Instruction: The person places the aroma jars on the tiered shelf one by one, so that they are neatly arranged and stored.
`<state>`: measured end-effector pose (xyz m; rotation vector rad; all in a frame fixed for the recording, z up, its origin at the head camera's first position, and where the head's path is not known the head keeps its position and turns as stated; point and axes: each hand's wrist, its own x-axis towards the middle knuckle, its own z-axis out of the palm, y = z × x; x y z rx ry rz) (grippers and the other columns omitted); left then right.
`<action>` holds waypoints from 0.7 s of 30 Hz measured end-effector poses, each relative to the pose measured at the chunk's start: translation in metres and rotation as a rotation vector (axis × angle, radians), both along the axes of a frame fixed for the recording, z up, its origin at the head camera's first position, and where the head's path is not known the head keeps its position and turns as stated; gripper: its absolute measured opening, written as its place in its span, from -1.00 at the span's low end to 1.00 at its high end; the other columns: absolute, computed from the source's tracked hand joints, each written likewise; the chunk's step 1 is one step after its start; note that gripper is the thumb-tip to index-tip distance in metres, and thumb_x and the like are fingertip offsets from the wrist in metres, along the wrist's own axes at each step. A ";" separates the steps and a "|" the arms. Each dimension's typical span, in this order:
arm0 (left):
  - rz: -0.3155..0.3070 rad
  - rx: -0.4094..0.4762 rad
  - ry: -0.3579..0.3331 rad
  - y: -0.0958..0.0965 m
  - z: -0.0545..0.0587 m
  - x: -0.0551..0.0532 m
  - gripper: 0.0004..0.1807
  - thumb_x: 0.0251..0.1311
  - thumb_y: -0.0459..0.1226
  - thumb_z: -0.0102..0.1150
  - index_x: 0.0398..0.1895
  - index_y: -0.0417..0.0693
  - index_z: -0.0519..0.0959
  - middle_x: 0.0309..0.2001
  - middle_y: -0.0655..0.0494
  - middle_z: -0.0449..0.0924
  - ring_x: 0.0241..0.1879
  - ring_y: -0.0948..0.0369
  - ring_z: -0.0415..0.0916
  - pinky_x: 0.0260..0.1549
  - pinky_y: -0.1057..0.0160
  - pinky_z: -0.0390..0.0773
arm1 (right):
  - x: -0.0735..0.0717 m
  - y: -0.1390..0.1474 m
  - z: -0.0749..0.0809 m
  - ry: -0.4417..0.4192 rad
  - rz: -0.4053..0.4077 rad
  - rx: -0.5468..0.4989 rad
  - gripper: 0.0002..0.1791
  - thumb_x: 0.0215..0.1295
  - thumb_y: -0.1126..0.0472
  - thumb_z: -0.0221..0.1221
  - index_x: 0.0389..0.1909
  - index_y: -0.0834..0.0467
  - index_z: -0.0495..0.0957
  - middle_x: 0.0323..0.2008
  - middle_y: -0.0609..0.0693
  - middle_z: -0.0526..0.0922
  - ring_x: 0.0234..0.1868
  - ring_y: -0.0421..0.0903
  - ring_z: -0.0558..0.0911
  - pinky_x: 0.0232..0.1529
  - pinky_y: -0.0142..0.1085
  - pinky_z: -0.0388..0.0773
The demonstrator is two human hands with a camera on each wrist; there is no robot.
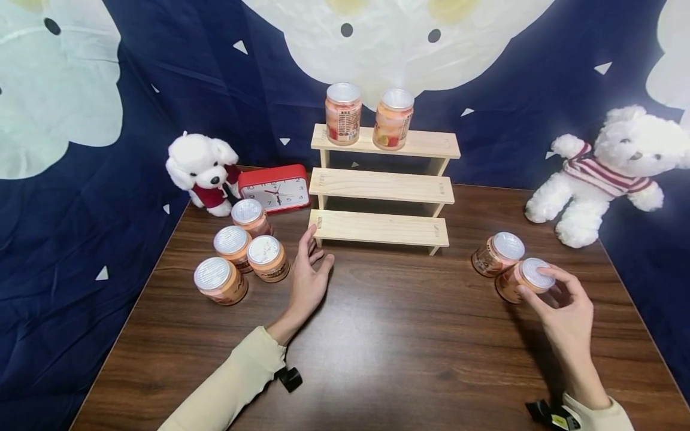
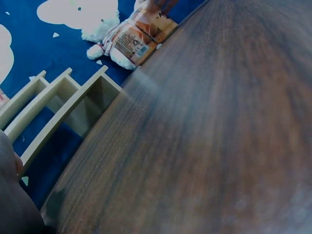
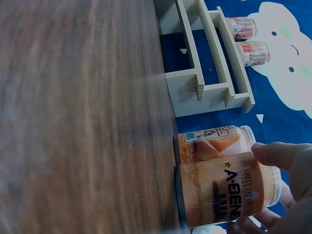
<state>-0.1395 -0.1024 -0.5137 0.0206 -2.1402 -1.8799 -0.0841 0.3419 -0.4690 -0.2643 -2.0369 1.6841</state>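
A brown table (image 1: 377, 335) is carrying everything, and at its far side a stepped shelf (image 1: 377, 185) is standing. A white bear (image 1: 598, 173) is sitting at the far right. The right hand (image 1: 568, 311) is being the nearer one to the jar (image 1: 511, 284): its thumb and fingers are grasping the upper part, round the lid (image 1: 532, 270), the thumb pressing from the left. The left hand (image 1: 308, 281) is lying well apart from that jar; its fingers, gripping nothing, are resting loosely at the left end of the lowest step (image 1: 377, 227). The grasped jar is standing on the right part of the table, its long axis pointing upward, just beside a second jar (image 1: 489, 258) (whether these two are touching, I cannot tell). From the grasping fingers, the shelf is lying leftward and farther away. Two jars (image 1: 343, 120) are standing on the top step (image 1: 423, 145), and four others (image 1: 268, 263) near the left hand.
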 end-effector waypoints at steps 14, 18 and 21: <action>-0.011 0.006 -0.012 0.000 0.002 0.000 -0.20 0.43 -0.56 0.22 0.71 -0.13 0.28 0.66 -0.14 0.32 0.57 -0.09 0.37 0.48 -0.12 0.55 | -0.001 -0.001 0.001 0.042 -0.068 0.003 -0.53 0.09 0.74 0.42 0.08 0.53 0.70 0.06 -0.15 0.83 -0.06 -0.31 0.77 -0.03 -0.64 0.68; -0.006 0.000 0.009 0.000 0.000 -0.001 -0.20 0.41 -0.55 0.22 0.70 -0.15 0.29 0.66 -0.17 0.33 0.56 -0.13 0.38 0.46 -0.11 0.57 | -0.001 -0.001 0.001 0.059 -0.071 -0.019 -0.55 0.10 0.73 0.42 0.06 0.56 0.69 0.06 -0.11 0.83 -0.08 -0.29 0.78 -0.05 -0.63 0.69; 0.009 -0.022 0.032 0.000 -0.002 -0.001 -0.21 0.39 -0.52 0.22 0.68 -0.17 0.30 0.63 -0.21 0.36 0.53 -0.17 0.41 0.42 -0.05 0.62 | 0.000 0.000 0.001 0.069 -0.071 -0.045 -0.58 0.11 0.73 0.42 0.04 0.59 0.69 0.07 -0.07 0.83 -0.09 -0.27 0.78 -0.07 -0.63 0.70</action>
